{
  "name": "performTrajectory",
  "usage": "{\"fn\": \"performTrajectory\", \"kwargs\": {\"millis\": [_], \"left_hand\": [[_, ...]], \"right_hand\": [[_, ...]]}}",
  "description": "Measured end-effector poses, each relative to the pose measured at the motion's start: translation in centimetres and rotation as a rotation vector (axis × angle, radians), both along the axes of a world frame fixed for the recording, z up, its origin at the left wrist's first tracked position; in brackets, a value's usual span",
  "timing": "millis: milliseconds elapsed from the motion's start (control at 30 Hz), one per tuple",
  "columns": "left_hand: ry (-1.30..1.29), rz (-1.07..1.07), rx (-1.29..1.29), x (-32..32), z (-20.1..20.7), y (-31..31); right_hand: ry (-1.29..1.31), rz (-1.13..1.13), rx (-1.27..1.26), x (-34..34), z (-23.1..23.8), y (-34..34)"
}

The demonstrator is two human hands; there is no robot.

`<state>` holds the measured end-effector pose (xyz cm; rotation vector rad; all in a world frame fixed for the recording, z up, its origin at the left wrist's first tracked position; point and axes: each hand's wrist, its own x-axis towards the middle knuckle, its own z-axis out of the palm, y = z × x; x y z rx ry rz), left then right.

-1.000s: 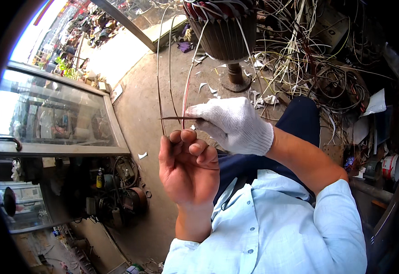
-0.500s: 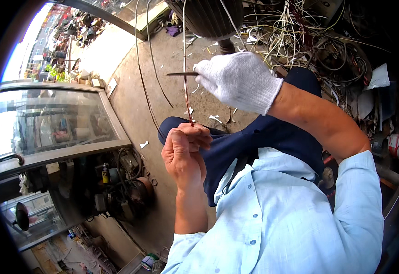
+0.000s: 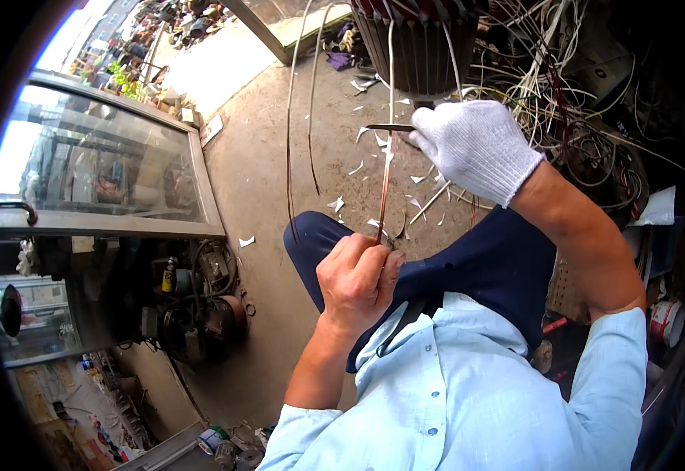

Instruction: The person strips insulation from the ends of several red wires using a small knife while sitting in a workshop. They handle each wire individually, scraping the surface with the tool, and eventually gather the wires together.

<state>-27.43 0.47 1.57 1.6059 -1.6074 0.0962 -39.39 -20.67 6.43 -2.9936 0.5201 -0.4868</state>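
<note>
A white-sheathed wire [image 3: 391, 63] runs down from a ribbed, dark motor-like housing [image 3: 417, 59]. Its lower stretch is bare copper [image 3: 382, 206]. My bare left hand [image 3: 357, 279] is closed around the copper end, knuckles upward, above my lap. In a white knitted glove, my right hand [image 3: 480, 145] grips a knife, its handle hidden in the fist. The thin dark blade [image 3: 388, 127] points left and crosses the wire near where white sheath gives way to copper. Two grey wires [image 3: 290, 133] hang to the left, apart from both hands.
White sheath scraps [image 3: 337, 204] litter the concrete floor [image 3: 264, 169]. A heap of tangled pale cables [image 3: 539, 71] lies at the far right. At left stands a metal-framed glass cabinet [image 3: 115, 165], with dark machine parts [image 3: 197, 306] below it. A purple cloth [image 3: 339, 60] lies near the housing.
My left hand has turned from thumb-up to knuckles-up, still holding the copper end. The whole view has shifted, so the wire and both hands appear farther right. The blade still crosses the wire.
</note>
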Motion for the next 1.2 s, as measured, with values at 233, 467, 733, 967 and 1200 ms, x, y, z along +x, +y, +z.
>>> {"fn": "performTrajectory", "kwargs": {"millis": [233, 467, 733, 967, 1200], "left_hand": [[0.026, 0.025, 0.051, -0.9, -0.7, 0.3], [0.061, -0.005, 0.02, -3.3, -4.7, -0.5], [0.16, -0.084, 0.27, -2.0, -5.0, -2.3], [-0.076, 0.103, -0.094, 7.0, -0.3, -6.3], [0.434, 0.422, 0.198, 17.3, -0.7, -13.3]], "right_hand": [[-0.023, 0.207, 0.18, -0.6, -0.5, 3.0], [-0.179, 0.033, 0.753, 0.6, 0.9, 1.6], [-0.196, -0.26, 0.624, -0.9, -7.9, -4.4], [-0.41, -0.422, 0.419, -3.7, -10.4, -11.4], [-0.463, -0.358, 0.571, -2.9, -10.3, -5.6]]}}
